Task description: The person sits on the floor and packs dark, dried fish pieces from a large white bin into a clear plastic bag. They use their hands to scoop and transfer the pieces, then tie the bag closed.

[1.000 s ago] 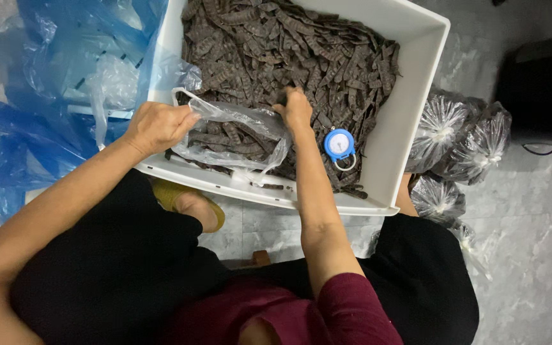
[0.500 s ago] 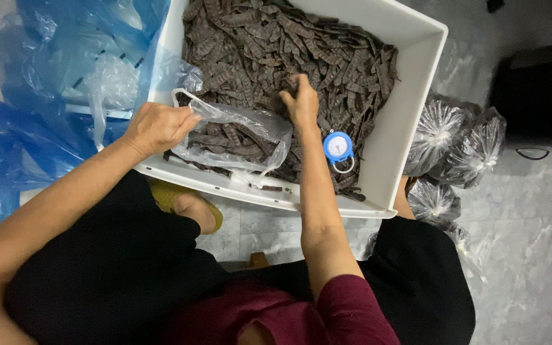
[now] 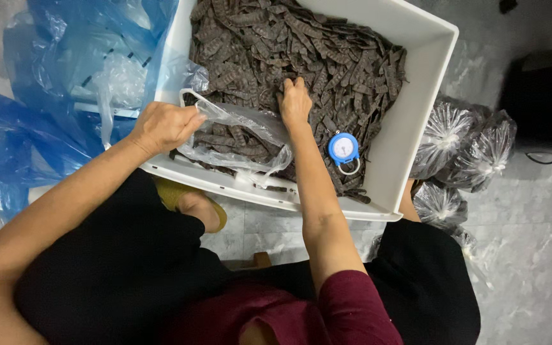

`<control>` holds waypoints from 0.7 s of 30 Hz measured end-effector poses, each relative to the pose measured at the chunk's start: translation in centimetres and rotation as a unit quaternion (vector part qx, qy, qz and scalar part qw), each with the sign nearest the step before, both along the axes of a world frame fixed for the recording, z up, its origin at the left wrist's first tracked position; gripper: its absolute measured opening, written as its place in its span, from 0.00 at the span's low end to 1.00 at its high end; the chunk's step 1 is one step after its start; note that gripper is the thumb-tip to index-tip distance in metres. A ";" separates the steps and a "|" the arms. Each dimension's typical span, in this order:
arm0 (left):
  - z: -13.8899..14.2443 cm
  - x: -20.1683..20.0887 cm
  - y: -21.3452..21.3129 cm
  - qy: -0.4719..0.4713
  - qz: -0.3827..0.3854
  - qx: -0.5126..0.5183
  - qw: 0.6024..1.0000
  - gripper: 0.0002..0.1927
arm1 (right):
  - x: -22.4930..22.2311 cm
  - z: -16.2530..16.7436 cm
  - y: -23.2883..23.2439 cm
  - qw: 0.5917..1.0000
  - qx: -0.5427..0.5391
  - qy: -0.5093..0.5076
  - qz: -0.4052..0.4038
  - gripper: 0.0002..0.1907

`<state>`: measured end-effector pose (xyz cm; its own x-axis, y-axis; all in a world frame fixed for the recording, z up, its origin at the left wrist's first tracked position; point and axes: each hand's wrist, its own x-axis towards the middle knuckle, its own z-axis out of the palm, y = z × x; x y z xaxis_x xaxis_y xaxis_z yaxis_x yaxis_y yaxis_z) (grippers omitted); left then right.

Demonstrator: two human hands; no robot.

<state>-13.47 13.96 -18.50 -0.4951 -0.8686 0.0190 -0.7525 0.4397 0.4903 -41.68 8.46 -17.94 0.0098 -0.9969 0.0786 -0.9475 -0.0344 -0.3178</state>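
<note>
A large white tub (image 3: 410,128) in front of me is heaped with dark brown dried pods (image 3: 308,45). My left hand (image 3: 161,126) grips the mouth of a clear plastic bag (image 3: 241,137) that lies in the tub's near left corner with some pods inside. My right hand (image 3: 295,101) reaches just past the bag and is closed around pods in the pile. A small round blue hanging scale (image 3: 344,149) lies on the pods to the right of my right forearm.
Crumpled blue plastic sheeting (image 3: 52,96) lies left of the tub. Several tied clear bags filled with pods (image 3: 467,144) sit on the grey floor at the right. A dark box (image 3: 547,96) stands at far right. My foot in a yellow sandal (image 3: 193,204) is under the tub's edge.
My right hand has moved farther into the pile, away from the bag's mouth, and closed on pods. My left hand has kept its hold on the bag.
</note>
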 end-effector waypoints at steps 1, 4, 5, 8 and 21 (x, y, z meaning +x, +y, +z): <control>0.0 -0.2 -0.1 0.000 0.004 0.003 1.000 0.21 | -0.2 -0.2 0.3 1.000 -0.020 -0.008 0.007 0.18; 0.2 -0.6 -0.7 -0.001 0.001 -0.004 1.000 0.21 | -1.1 -0.2 0.6 0.998 -0.019 -0.056 0.027 0.14; 0.4 -0.6 -0.9 -0.001 -0.001 -0.009 1.000 0.21 | -1.4 -0.1 0.4 0.994 -0.030 -0.106 0.006 0.14; 0.9 -0.4 -1.4 0.003 -0.001 -0.018 1.000 0.21 | -2.6 0.9 -0.2 0.950 -0.043 -0.307 -0.039 0.11; 0.9 0.1 -1.9 0.002 -0.007 -0.016 1.000 0.21 | 1.7 0.7 7.4 0.920 0.029 -0.300 0.252 0.15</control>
<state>-13.34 12.01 -17.57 -0.5071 -0.8605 0.0487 -0.7443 0.4657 0.4786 -39.96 15.86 -17.24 0.4434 -0.8807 0.1668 -0.4698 -0.3868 -0.7935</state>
